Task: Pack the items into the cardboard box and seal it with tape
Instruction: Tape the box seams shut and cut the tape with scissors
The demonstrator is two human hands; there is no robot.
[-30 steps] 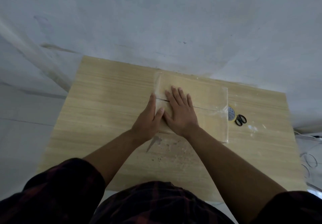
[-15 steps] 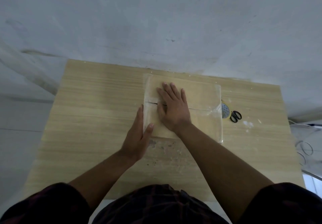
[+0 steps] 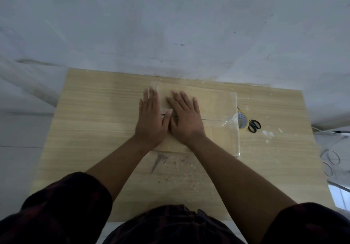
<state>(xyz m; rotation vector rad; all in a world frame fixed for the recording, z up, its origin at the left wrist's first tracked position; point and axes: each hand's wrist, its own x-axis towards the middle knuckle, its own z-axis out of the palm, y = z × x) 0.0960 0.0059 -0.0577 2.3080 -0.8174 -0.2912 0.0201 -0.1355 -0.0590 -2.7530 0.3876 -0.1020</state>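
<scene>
A closed cardboard box (image 3: 216, 109) lies on the wooden table (image 3: 98, 122), its two top flaps meeting at a seam across the middle. Clear tape glints along its right and left edges. My right hand (image 3: 186, 119) lies flat, palm down, on the left part of the box top. My left hand (image 3: 151, 119) is flat along the box's left edge, fingers pointing away from me and thumb touching the right hand. A roll of tape (image 3: 242, 122) sits just right of the box, with black scissors (image 3: 254, 125) beside it.
A pale wall rises behind the table's far edge. Cables (image 3: 330, 158) lie on the floor to the right. White specks and a grey smear (image 3: 158, 161) mark the tabletop in front of the box. My dark plaid sleeves fill the bottom of the view.
My left hand has slid forward along the box's left edge, from the near corner to beside the right hand. The right hand has stayed flat on the top.
</scene>
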